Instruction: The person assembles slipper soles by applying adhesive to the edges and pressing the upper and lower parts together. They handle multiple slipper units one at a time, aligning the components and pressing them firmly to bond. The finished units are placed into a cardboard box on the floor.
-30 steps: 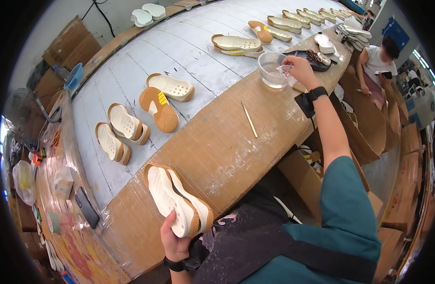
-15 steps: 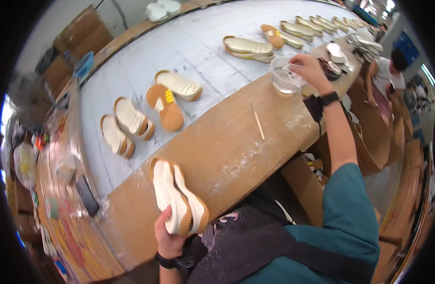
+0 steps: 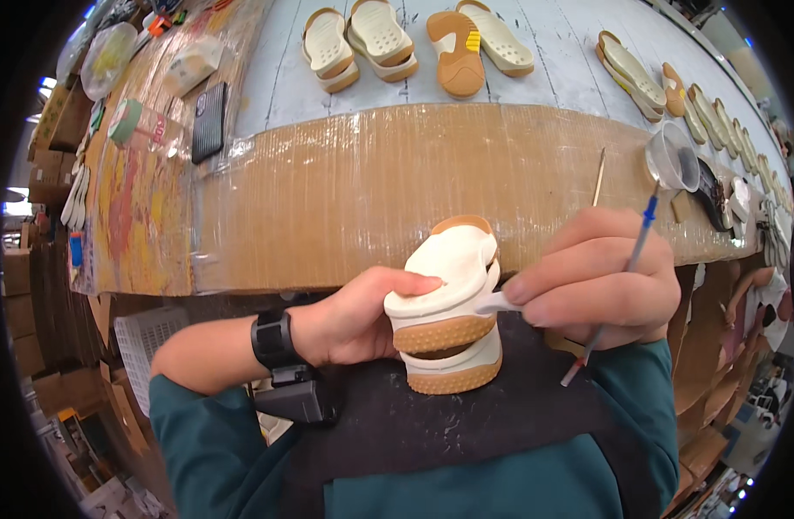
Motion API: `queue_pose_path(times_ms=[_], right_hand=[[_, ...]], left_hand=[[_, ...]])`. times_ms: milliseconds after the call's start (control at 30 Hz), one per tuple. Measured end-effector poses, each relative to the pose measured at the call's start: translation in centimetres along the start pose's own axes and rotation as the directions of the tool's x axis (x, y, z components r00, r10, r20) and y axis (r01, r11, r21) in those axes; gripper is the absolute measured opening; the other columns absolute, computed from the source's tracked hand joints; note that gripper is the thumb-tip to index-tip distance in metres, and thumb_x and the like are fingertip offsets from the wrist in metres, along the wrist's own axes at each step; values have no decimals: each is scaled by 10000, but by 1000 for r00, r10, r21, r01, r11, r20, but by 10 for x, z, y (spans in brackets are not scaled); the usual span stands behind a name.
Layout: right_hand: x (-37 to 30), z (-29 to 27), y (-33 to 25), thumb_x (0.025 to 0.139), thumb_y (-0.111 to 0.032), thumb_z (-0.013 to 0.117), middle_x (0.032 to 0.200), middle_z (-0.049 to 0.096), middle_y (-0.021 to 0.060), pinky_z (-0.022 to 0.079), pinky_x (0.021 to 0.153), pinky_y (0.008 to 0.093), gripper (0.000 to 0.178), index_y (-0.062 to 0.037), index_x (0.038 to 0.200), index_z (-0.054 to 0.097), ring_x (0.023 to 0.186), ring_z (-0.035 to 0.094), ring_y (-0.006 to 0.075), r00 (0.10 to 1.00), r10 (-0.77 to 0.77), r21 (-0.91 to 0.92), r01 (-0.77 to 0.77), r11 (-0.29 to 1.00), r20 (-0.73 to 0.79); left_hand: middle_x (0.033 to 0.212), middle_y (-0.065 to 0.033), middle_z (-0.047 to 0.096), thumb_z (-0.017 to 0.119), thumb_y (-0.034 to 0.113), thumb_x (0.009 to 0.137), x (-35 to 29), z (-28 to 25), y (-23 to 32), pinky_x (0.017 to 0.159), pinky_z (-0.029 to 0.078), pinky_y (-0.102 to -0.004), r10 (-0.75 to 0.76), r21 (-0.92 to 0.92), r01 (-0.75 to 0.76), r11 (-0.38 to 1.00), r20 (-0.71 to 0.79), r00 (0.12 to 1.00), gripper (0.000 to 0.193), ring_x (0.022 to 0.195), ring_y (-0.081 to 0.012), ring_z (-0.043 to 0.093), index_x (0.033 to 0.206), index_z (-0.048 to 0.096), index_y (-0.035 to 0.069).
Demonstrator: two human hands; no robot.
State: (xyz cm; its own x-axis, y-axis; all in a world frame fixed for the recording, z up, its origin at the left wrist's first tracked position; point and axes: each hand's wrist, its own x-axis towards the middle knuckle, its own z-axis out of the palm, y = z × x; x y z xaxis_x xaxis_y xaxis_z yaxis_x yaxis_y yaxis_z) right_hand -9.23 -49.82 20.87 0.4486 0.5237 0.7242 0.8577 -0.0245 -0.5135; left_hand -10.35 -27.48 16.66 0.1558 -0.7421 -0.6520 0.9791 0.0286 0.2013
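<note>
In front of my body, my left hand [image 3: 358, 311] grips a pair of cream shoe soles [image 3: 445, 268] with tan, dotted outsoles. Its thumb lies on the upper sole, and its other fingers are mostly hidden behind. The two soles are stacked, heels toward me. My right hand [image 3: 609, 281] is closed on a small white piece [image 3: 498, 303], which looks like a folded cloth, and holds it against the side of the upper sole. A thin pen refill [image 3: 637, 255] with a blue end also sticks out between the right fingers.
A clear plastic cup [image 3: 671, 157] stands at the right on the table's brown, film-covered edge [image 3: 345, 190], near a thin wooden stick [image 3: 599, 177]. Several more soles [image 3: 381, 35] line the white surface behind. At left lie a black phone [image 3: 208, 123] and a clear jar [image 3: 142, 128].
My right hand has come from the cup to the soles, with the white piece and pen refill in it. My left hand has turned the soles heel-first toward me. The view has swung left and down.
</note>
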Motion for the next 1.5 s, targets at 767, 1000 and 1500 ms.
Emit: queue_pose_path(times_ms=[767,1000,1500], right_hand=[[-13,22,12,735,-35,566,818,597,100,426,521,296,92,-3,820,587,657,545,210,977,-188,113,176,978,105],[-25,17,9,679,-20,583,794,588,97,421,492,284,142,-8,821,585,641,529,204,973,-205,89,196,976,105],[-25,13,1,643,-48,613,825,521,118,439,553,315,179,7,789,525,669,517,225,966,-166,83,152,985,199]], left_hand=[[1164,-83,505,420,204,865,8,20,7,888,409,-326,-190,64,193,979,-43,981,387,1046,-171,509,1206,400,22],[1176,-65,483,422,188,866,13,21,1,885,408,-315,-151,58,156,986,-81,985,407,1044,-158,504,1243,347,55],[1324,-61,334,352,204,878,21,22,-4,966,343,-397,-139,180,146,973,-53,989,519,1211,-203,353,1358,159,177]])
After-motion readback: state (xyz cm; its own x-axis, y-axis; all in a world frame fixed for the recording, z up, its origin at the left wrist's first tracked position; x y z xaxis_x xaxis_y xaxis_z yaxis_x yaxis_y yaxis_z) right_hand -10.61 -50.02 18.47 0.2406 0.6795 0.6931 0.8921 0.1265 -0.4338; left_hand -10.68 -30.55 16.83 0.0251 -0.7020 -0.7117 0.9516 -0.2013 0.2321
